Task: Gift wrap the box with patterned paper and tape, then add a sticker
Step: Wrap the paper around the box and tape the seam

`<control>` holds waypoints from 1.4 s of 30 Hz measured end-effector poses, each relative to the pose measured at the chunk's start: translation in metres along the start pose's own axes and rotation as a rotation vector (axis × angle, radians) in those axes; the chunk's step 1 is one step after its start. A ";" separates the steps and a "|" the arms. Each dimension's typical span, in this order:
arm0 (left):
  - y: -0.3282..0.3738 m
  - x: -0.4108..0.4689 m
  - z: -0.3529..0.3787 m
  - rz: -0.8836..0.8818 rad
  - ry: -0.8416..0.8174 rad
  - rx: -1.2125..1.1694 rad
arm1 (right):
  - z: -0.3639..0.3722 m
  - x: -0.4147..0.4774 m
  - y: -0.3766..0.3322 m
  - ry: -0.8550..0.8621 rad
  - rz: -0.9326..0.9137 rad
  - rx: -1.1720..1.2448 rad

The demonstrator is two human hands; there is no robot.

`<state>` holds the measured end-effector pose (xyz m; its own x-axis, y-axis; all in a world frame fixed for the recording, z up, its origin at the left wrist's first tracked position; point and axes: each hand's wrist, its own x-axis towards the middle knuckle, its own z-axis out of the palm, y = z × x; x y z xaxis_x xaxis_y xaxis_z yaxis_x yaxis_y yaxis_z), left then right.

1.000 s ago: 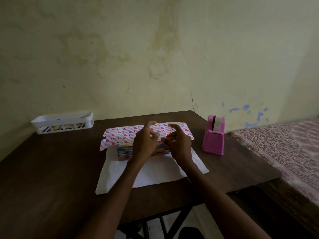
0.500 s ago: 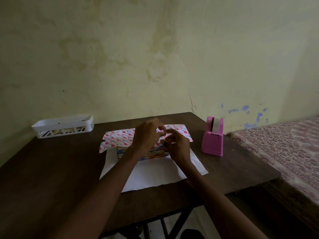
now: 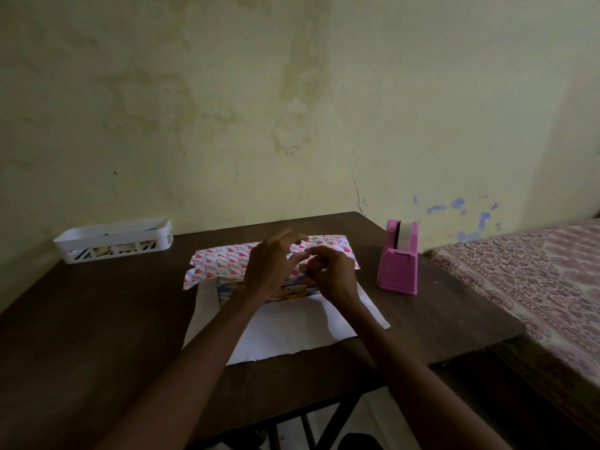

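Print on the front of the colourful cardboard box (image 3: 292,290) is too blurred to read. The box lies at the middle of the dark wooden table (image 3: 97,319) on the white underside of the heart-patterned wrapping paper (image 3: 220,261), whose far flap is folded over its top. The left hand (image 3: 272,264) arches over that flap, fingers loose and apart. The right hand (image 3: 331,274) has its fingers curled beside the left thumb – whether they pinch anything I cannot tell. To the right, a pink plastic tape dispenser (image 3: 397,271) holds a pale roll. At the left rear, a white slotted plastic basket (image 3: 113,240) holds pale items – unidentifiable.
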<state>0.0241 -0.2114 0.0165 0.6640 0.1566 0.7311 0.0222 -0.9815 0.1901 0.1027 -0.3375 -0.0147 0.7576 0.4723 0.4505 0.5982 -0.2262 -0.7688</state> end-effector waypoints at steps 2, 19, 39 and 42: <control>0.000 0.002 0.002 -0.011 0.006 -0.008 | 0.000 0.001 0.000 -0.006 -0.005 -0.013; -0.011 -0.012 0.015 -0.001 0.030 -0.111 | -0.021 0.003 -0.014 -0.129 0.290 0.560; -0.013 -0.013 0.016 -0.025 0.024 -0.117 | -0.028 0.012 -0.012 0.044 -0.288 -0.323; -0.012 -0.012 0.014 -0.018 0.028 -0.113 | -0.023 0.012 -0.015 0.077 -0.324 -0.405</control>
<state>0.0263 -0.2027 -0.0041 0.6428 0.1783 0.7450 -0.0520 -0.9601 0.2747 0.1091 -0.3482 0.0131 0.5247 0.5118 0.6803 0.8466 -0.3976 -0.3538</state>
